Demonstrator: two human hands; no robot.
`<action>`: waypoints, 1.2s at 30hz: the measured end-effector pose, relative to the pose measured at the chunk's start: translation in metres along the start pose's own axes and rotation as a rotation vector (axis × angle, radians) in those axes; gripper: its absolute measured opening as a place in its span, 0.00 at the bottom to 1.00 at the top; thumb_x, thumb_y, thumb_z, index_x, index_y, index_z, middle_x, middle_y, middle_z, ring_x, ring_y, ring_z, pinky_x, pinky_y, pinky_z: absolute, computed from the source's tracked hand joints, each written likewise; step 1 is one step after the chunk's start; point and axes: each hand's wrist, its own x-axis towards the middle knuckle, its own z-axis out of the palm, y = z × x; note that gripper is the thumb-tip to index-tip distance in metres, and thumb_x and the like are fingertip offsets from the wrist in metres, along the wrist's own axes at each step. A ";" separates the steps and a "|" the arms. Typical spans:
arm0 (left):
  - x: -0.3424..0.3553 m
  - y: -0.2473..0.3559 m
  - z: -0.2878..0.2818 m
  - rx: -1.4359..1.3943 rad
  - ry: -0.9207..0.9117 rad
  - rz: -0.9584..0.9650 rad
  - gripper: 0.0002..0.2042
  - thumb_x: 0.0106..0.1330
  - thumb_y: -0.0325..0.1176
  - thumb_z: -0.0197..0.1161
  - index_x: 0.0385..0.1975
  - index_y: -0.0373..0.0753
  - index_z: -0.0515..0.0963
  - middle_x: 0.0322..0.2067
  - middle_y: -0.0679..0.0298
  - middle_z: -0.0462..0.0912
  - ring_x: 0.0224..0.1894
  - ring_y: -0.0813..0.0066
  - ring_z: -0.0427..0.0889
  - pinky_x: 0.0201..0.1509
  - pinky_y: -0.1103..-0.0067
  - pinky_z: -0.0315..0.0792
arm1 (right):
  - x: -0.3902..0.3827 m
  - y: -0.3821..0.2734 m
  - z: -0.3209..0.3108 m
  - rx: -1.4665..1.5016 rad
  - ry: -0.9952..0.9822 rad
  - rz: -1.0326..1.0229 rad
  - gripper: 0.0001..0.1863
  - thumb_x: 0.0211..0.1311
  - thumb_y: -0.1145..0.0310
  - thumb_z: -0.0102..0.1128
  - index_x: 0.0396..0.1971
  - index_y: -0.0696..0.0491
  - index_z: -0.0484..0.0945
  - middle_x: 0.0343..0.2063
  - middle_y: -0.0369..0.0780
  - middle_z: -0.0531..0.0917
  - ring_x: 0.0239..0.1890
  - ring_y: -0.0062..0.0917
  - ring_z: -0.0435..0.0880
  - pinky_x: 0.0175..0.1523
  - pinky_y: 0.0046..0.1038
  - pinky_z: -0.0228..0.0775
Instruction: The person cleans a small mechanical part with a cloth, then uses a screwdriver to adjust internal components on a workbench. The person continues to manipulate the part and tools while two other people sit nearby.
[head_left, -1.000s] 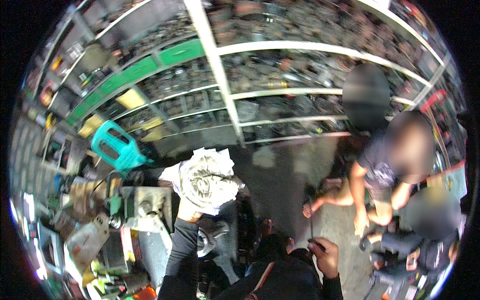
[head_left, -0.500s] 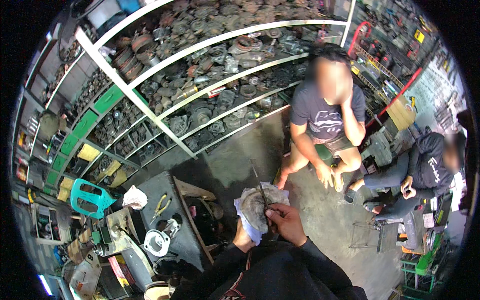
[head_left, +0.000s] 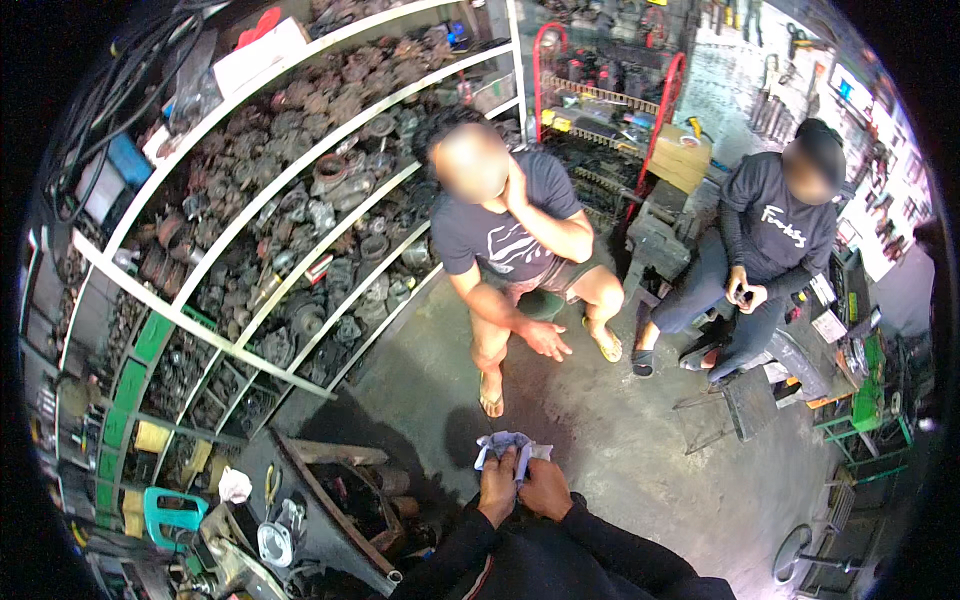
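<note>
Close together in front of my body, both hands grip a crumpled pale lavender cloth (head_left: 506, 441). My left hand (head_left: 497, 486) is closed on its left part, thumb on top. My right hand (head_left: 546, 489) is closed on the right side of the same cloth, with fingers curled out of sight. Whether a round part or a thin tool lies inside the cloth or under my hands cannot be made out.
A dark workbench (head_left: 330, 515) at left carries pliers (head_left: 271, 484) and a silver metal housing (head_left: 275, 543). Shelves of used metal parts (head_left: 335, 175) stand behind. One person (head_left: 515, 225) sits ahead, another (head_left: 775, 235) at right. A stand fan (head_left: 793, 553) is at lower right.
My view has swung right. The round grey part and thin rod-like tool seen earlier no longer show. My right hand has come in beside the left and now grips the cloth.
</note>
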 end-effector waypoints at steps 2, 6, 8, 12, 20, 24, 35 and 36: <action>0.010 -0.018 0.007 0.140 -0.061 -0.020 0.14 0.83 0.39 0.57 0.55 0.37 0.82 0.41 0.66 0.87 0.41 0.75 0.85 0.44 0.74 0.79 | -0.004 0.023 -0.002 -0.041 0.039 0.062 0.14 0.54 0.67 0.64 0.38 0.60 0.84 0.35 0.60 0.87 0.43 0.57 0.88 0.48 0.53 0.81; 0.019 -0.023 0.043 0.563 -0.205 -0.164 0.16 0.81 0.42 0.59 0.54 0.35 0.83 0.38 0.63 0.87 0.38 0.71 0.84 0.42 0.70 0.78 | -0.013 0.049 -0.022 -0.022 0.119 0.302 0.15 0.53 0.66 0.64 0.39 0.57 0.87 0.41 0.60 0.87 0.45 0.57 0.88 0.50 0.51 0.81; 0.027 -0.049 0.069 0.713 -0.298 -0.155 0.17 0.81 0.43 0.59 0.52 0.34 0.83 0.37 0.61 0.87 0.36 0.70 0.83 0.41 0.70 0.77 | -0.031 0.077 -0.021 0.005 0.273 0.387 0.15 0.53 0.66 0.64 0.38 0.58 0.88 0.40 0.60 0.87 0.45 0.56 0.89 0.49 0.51 0.81; 0.019 -0.112 0.116 0.921 -0.520 -0.223 0.20 0.82 0.47 0.57 0.44 0.33 0.83 0.32 0.60 0.86 0.34 0.71 0.82 0.38 0.66 0.75 | -0.072 0.111 -0.051 -0.168 0.476 0.513 0.14 0.53 0.66 0.65 0.37 0.59 0.88 0.36 0.59 0.88 0.42 0.55 0.90 0.46 0.50 0.81; -0.031 -0.128 0.182 0.971 -0.557 -0.151 0.30 0.79 0.56 0.55 0.43 0.26 0.83 0.41 0.38 0.88 0.46 0.44 0.89 0.49 0.56 0.78 | -0.130 0.126 -0.066 -0.246 0.735 0.554 0.10 0.53 0.68 0.67 0.24 0.62 0.83 0.28 0.59 0.85 0.35 0.58 0.87 0.41 0.52 0.78; -0.023 -0.154 0.207 1.067 -0.426 -0.086 0.33 0.76 0.57 0.56 0.41 0.23 0.84 0.44 0.31 0.86 0.51 0.34 0.86 0.55 0.53 0.77 | -0.139 0.131 -0.081 -0.115 0.743 0.491 0.10 0.57 0.69 0.67 0.24 0.61 0.84 0.27 0.56 0.86 0.33 0.55 0.88 0.40 0.49 0.79; -0.069 -0.261 0.311 1.130 -0.624 0.193 0.32 0.79 0.56 0.48 0.38 0.26 0.85 0.42 0.31 0.85 0.48 0.31 0.85 0.54 0.47 0.75 | -0.234 0.234 -0.161 0.575 0.789 0.385 0.10 0.67 0.74 0.59 0.26 0.59 0.85 0.15 0.34 0.77 0.10 0.16 0.67 0.15 0.24 0.52; -0.071 -0.270 0.318 1.164 -0.637 0.271 0.32 0.79 0.56 0.47 0.39 0.27 0.85 0.40 0.32 0.85 0.46 0.30 0.85 0.53 0.47 0.76 | -0.242 0.230 -0.170 0.625 0.766 0.417 0.10 0.66 0.75 0.60 0.26 0.60 0.85 0.15 0.34 0.77 0.11 0.16 0.68 0.17 0.24 0.54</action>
